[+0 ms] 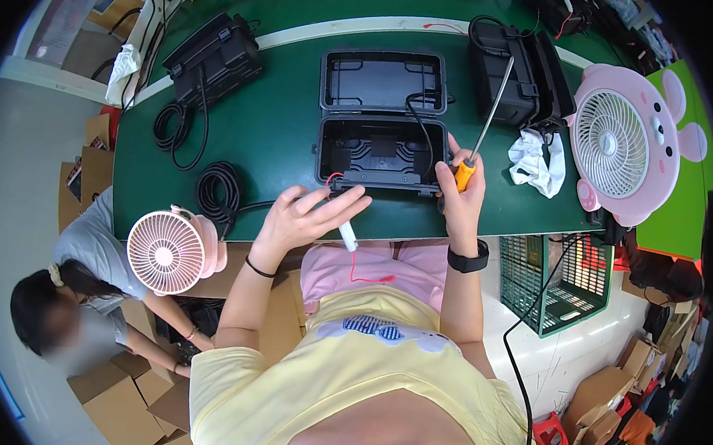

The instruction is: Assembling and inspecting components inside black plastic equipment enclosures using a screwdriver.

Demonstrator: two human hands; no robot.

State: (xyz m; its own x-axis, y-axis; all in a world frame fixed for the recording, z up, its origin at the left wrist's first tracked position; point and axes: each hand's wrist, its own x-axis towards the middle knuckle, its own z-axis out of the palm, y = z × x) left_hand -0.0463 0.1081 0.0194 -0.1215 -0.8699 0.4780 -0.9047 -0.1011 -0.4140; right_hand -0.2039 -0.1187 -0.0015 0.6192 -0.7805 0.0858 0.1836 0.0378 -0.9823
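Observation:
In front of me on the green table lies a black plastic box (381,185) with its hinged lid (385,53) thrown back. A black cable runs over its right side, and a thin red wire shows at its front left edge. My left hand (302,218) is at that corner, holding a small white cylinder (347,236) with a red wire hanging from it; part of the cylinder is hidden by the fingers. My right hand (464,194), beside the box's right front corner, grips a screwdriver (464,175) by its orange handle, shaft pointing up.
Similar black boxes (213,58) (505,73) stand at the far left and far right, with coiled cable (217,191) at left. A pink fan (623,144), a white cloth (537,163) and a smaller fan (165,253) flank me. Another person (97,249) bends at lower left near cardboard boxes.

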